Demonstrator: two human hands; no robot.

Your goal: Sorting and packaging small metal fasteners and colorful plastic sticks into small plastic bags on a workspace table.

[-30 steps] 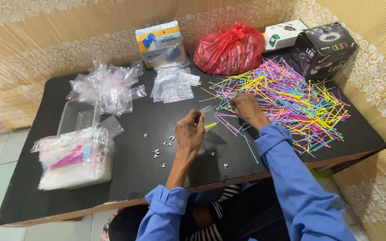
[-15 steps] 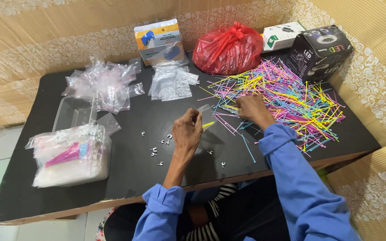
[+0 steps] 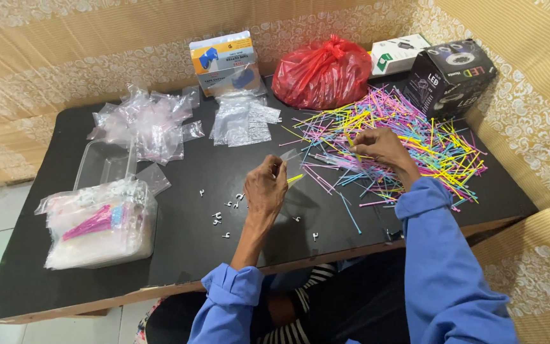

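- While the left hand holds a small clear bag pinched at mid-frame, a yellow stick pokes out just below its fingers — the grip is narrow, closed on the bag.
- Right of it, the right hand rests on the near edge of the heap of coloured sticks, fingers curled narrow around a few of them; how many I cannot tell.
- Done so far, by my reading: a clear tub at the lower left of the frame already holds filled packets, pink sticks showing through.
- Left to do, as I judge it: most of the work — the heap is large, spread across the right half of the black table.
- Empty bags lie in two lots at the upper left and upper middle, a crumpled pile and a flatter stack.
- Small white pieces are scattered on the table just left of and below the left hand.
- Along the far edge stand a red plastic bag and a black box, well apart from both hands.
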